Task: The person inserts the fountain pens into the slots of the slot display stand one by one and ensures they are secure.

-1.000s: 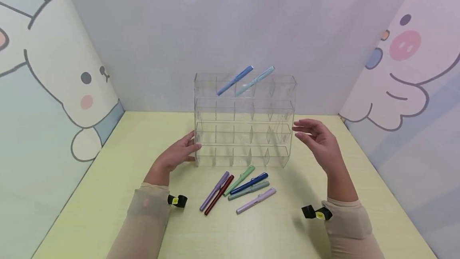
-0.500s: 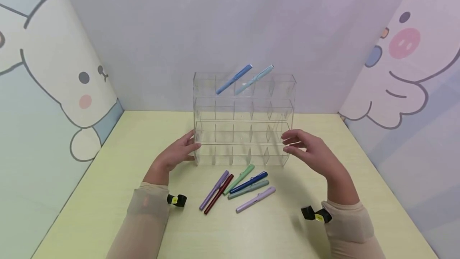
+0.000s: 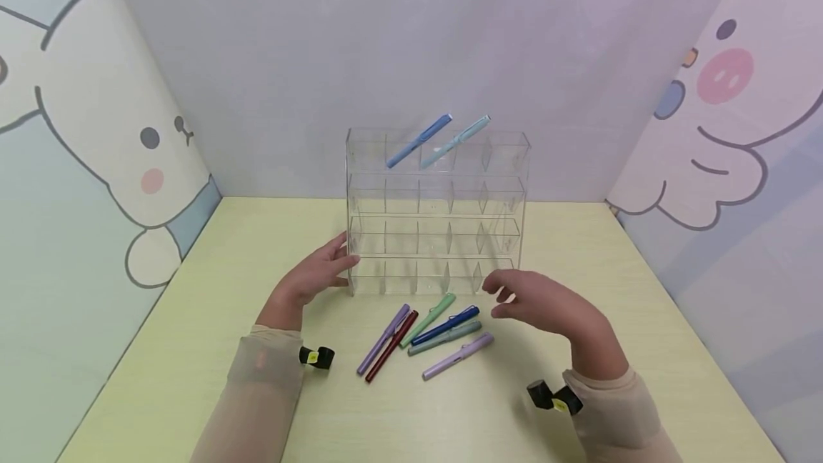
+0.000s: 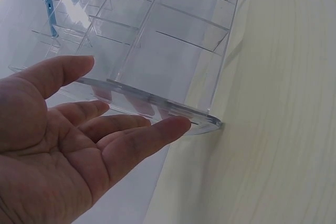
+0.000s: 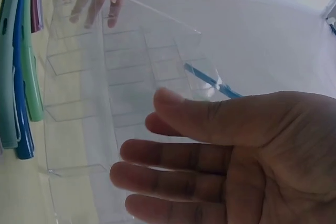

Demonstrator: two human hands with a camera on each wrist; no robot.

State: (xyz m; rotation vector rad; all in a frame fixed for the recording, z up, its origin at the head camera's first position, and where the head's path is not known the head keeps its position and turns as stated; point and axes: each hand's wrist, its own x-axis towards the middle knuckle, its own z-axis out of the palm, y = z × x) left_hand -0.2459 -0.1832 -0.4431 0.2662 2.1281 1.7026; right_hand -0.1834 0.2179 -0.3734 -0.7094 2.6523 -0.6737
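Note:
A clear acrylic pen rack (image 3: 400,257) with rows of small compartments stands upright on the table. My left hand (image 3: 311,279) rests at its left side panel, thumb by the front edge and fingers spread along the panel. Nothing is in my right hand (image 3: 540,304), whose fingers are loosely bent in front of the rack's lower right corner. Just left of that hand lie a dark blue pen (image 3: 445,327), a grey-green pen (image 3: 445,339) and a lilac pen (image 3: 458,357). A blue pen (image 3: 419,141) and a light blue pen (image 3: 455,142) lean in the rack's top row.
Further left on the table (image 3: 360,420) lie a light green pen (image 3: 427,321), a dark red pen (image 3: 391,347) and a purple pen (image 3: 383,340). Cartoon-printed panels (image 3: 720,163) flank the table, and a plain pale backdrop (image 3: 289,77) rises behind the rack.
My right hand has moved from beside the rack's right edge down and left toward the pens on the table. My left hand stays at the rack's left side.

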